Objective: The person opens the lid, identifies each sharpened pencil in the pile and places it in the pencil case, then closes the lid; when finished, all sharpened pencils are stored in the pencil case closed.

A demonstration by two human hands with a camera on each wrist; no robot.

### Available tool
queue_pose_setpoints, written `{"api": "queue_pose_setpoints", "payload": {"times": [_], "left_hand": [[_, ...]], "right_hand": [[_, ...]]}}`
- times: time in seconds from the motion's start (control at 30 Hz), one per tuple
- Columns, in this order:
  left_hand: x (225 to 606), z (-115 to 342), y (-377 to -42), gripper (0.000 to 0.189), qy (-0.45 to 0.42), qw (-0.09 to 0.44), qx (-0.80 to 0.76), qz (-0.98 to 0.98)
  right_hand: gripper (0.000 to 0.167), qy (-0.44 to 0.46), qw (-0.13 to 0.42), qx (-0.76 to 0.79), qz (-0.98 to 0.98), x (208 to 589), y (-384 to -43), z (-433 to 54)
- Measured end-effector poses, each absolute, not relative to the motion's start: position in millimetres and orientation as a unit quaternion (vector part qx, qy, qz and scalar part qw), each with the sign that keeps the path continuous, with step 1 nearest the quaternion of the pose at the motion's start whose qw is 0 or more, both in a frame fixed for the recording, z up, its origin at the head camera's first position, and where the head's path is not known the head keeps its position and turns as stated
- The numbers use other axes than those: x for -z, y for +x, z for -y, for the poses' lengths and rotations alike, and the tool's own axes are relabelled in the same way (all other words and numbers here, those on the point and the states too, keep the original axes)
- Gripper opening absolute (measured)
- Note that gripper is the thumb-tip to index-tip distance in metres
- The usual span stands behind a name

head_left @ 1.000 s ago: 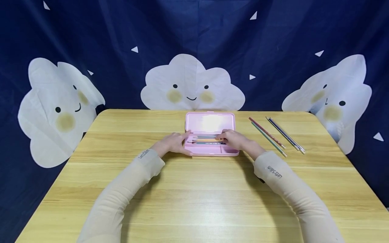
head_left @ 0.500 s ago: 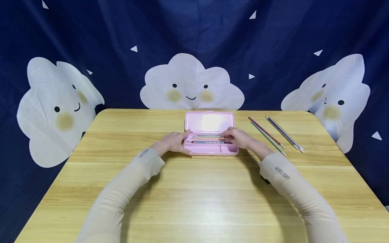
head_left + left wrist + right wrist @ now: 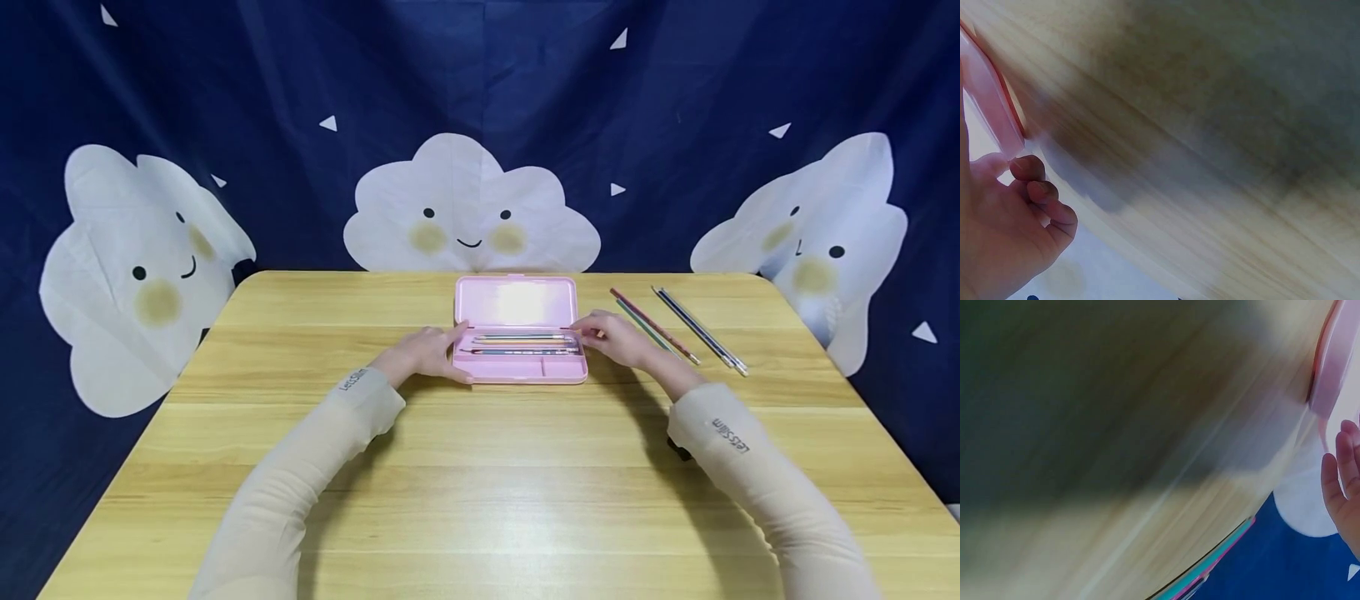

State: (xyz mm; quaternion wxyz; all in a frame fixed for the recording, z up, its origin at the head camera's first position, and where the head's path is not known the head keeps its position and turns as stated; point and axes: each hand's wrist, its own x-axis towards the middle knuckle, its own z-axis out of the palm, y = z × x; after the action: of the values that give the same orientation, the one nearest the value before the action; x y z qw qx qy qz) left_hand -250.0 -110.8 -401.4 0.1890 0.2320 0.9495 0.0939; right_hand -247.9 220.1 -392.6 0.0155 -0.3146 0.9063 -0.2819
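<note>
A pink pencil case [image 3: 498, 368] lies with its lid [image 3: 480, 302] raised toward the back of the table. Several pencils [image 3: 517, 352] rest lengthwise in its long compartment. My left hand [image 3: 423, 354] holds the case's left end, thumb and forefinger spread along that side; in the left wrist view its other fingers [image 3: 1041, 190] curl beside the case corner. At the right end, my right hand [image 3: 618, 340] hovers with fingertips right by the rim and the pencil ends. Its fingers [image 3: 1332, 487] look relaxed in the right wrist view and carry nothing.
To the right on the wooden table [image 3: 480, 483] lie a red pencil [image 3: 663, 332], a green pencil [image 3: 641, 319] partly behind my right hand, and dark blue pencils [image 3: 697, 327]. A navy curtain [image 3: 660, 100] with clouds hangs behind the table's back edge.
My right hand has let go of the pencils inside the case and drawn back rightward to the case's right end. My left hand stays on the left end.
</note>
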Motion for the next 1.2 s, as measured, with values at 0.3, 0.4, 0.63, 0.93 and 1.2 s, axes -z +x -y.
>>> {"api": "queue_pose_setpoints", "payload": {"times": [0.3, 0.4, 0.63, 0.93, 1.2], "left_hand": [[399.6, 111.2, -249.2, 0.109, 0.234, 0.183, -0.093, -0.95], [400.0, 111.1, -249.5, 0.109, 0.229, 0.189, -0.093, -0.95], [400.9, 111.6, -249.0, 0.11, 0.224, 0.192, -0.106, -0.95], [401.4, 112.3, -248.8, 0.11, 0.226, 0.189, -0.104, -0.95], [403.7, 111.5, -250.6, 0.11, 0.227, 0.188, -0.098, -0.951]], "right_hand": [[0.023, -0.3, 0.002, 0.273, -0.914, 390.3, -249.1, -249.2], [0.023, -0.292, -0.009, 0.27, -0.918, 392.6, -249.3, -262.4], [0.024, -0.248, -0.03, 0.248, -0.936, 392.9, -246.0, -295.0], [0.025, -0.19, -0.018, 0.239, -0.952, 394.7, -242.5, -330.6], [0.027, -0.169, -0.021, 0.216, -0.961, 393.9, -240.1, -353.0]]}}
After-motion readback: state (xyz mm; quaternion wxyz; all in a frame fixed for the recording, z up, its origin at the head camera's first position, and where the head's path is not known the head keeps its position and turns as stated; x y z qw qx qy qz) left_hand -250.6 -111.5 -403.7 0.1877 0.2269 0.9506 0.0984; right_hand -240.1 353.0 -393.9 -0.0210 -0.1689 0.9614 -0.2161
